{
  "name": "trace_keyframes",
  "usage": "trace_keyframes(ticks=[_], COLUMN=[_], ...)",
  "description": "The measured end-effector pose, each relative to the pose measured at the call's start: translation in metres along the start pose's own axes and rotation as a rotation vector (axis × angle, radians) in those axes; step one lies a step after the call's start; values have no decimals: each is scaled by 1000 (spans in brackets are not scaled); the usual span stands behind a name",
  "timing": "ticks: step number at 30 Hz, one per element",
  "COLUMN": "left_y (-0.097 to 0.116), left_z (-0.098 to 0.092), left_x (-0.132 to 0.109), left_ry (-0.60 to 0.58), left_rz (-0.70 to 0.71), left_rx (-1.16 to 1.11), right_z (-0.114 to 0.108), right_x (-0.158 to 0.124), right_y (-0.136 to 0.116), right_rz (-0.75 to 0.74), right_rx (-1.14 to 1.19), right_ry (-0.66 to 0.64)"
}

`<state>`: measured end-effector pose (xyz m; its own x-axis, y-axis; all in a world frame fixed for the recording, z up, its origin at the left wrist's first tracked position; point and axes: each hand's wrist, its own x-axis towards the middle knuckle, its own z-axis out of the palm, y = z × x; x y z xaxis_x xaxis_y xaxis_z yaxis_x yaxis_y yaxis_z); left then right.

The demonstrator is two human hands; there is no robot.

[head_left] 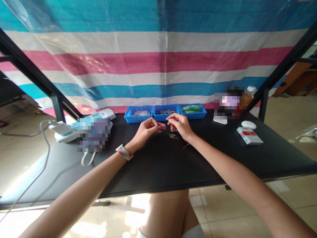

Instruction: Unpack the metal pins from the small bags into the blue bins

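My left hand (148,129) and my right hand (180,125) meet over the black table (158,162), fingertips nearly touching. Both are pinched closed around a thin metal pin (163,126) held between them. A few more loose pins (173,135) lie on the table just under my right hand. My left wrist wears a multicoloured band (124,152). Behind the hands stand three blue trays: the left tray (138,114), the middle tray (166,112) with metal pins, and the right tray (192,110) with green pieces.
A white and pale-blue device (74,127) with a grey cable sits at the left. At the right lie a red-and-white box (249,136), a white oval object (248,124) and a bottle (247,96). A striped tarp hangs behind. Black frame posts flank the table.
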<state>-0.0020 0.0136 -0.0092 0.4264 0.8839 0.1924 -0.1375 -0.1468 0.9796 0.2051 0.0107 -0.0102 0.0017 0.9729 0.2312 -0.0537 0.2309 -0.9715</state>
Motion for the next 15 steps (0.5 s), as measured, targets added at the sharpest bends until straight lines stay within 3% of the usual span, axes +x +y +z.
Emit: trace_keyframes(ticks=[15], left_y=[6], left_z=[1], left_x=[2], left_ry=[47], left_rz=[-58], left_rx=[-355], right_z=[3], right_x=[-2], right_y=[8], right_rz=[16], right_rx=[13], right_ry=[-73])
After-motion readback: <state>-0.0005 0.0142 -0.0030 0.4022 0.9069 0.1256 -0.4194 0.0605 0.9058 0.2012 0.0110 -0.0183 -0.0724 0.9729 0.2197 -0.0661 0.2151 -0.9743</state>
